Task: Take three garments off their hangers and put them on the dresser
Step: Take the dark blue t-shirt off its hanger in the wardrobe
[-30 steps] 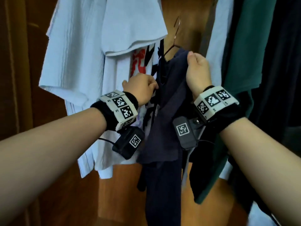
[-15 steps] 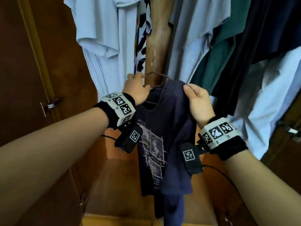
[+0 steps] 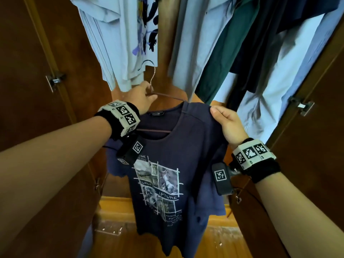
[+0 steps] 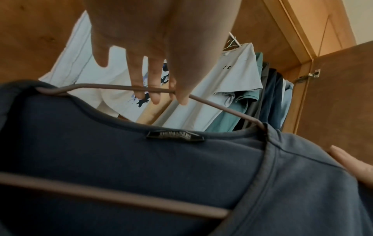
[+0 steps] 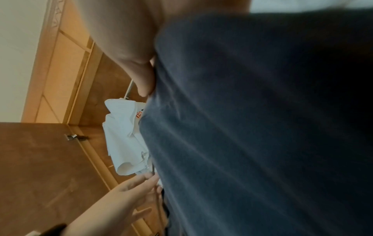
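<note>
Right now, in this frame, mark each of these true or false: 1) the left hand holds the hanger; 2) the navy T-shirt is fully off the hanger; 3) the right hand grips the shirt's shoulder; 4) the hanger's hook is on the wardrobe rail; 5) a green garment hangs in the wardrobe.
1) True. The left hand holds the hanger just below its hook.
2) False. The navy T-shirt is still on it; the hanger's arm runs inside the collar in the left wrist view.
3) True. The right hand pinches the shirt's shoulder.
4) False. The hook is free, held out in front of the hanging clothes.
5) True. A green garment hangs beside pale blue shirts.
</note>
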`<state>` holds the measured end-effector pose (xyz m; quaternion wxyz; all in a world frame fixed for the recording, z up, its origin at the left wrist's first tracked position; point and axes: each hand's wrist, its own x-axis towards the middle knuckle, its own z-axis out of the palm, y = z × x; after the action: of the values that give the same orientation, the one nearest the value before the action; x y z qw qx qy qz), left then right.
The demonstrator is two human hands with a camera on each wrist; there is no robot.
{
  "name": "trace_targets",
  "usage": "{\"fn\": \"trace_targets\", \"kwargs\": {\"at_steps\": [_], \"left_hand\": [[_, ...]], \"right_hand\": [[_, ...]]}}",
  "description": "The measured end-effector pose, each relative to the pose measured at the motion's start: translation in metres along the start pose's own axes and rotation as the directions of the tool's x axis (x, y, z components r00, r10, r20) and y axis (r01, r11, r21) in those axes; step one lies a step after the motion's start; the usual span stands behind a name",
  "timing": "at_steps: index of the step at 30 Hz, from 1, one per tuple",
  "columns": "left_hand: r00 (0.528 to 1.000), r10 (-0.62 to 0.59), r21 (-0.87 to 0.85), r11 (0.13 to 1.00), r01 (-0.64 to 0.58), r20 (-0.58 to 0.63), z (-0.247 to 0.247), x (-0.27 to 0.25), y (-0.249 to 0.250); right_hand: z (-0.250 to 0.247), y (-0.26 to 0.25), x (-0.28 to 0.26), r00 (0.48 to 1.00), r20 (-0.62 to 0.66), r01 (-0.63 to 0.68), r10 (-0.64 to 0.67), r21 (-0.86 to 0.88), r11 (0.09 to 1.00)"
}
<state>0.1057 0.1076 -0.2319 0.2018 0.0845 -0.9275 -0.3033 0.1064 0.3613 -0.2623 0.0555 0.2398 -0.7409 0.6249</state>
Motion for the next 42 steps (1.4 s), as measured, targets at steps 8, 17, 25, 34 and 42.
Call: {"fn": "trace_targets", "kwargs": {"at_steps": [8, 17, 25, 34, 42], "left_hand": [[0.984, -0.009, -0.050, 0.999, 0.018, 0.179, 0.024, -0.039, 0.004], [0.957, -0.087, -0.083, 0.990, 0.114, 0.275, 0.043, -0.066, 0.026], [0.964, -0.117, -0.057, 0.989, 0.134, 0.239, 0.051, -0.081, 0.013], [0.939, -0.145, -0.169, 0.964, 0.205, 0.312, 0.056, -0.083, 0.003], [0.905, -0.186, -0.190, 0.943, 0.274, 0.383, 0.053, -0.088, 0.000]], "right_hand": [[-0.026, 0.034, -0.015, 0.987, -0.095, -0.144, 0.126, -0.221, 0.965], [0.003, 0.046, -0.025, 0.942, -0.245, -0.335, 0.229, -0.678, 0.654], [-0.002, 0.054, -0.029, 0.920, -0.159, -0.372, 0.357, -0.636, 0.676], [-0.038, 0.074, -0.040, 0.878, -0.238, -0.453, 0.416, -0.697, 0.556], [-0.053, 0.099, -0.042, 0.862, -0.203, -0.475, 0.464, -0.640, 0.604]]}}
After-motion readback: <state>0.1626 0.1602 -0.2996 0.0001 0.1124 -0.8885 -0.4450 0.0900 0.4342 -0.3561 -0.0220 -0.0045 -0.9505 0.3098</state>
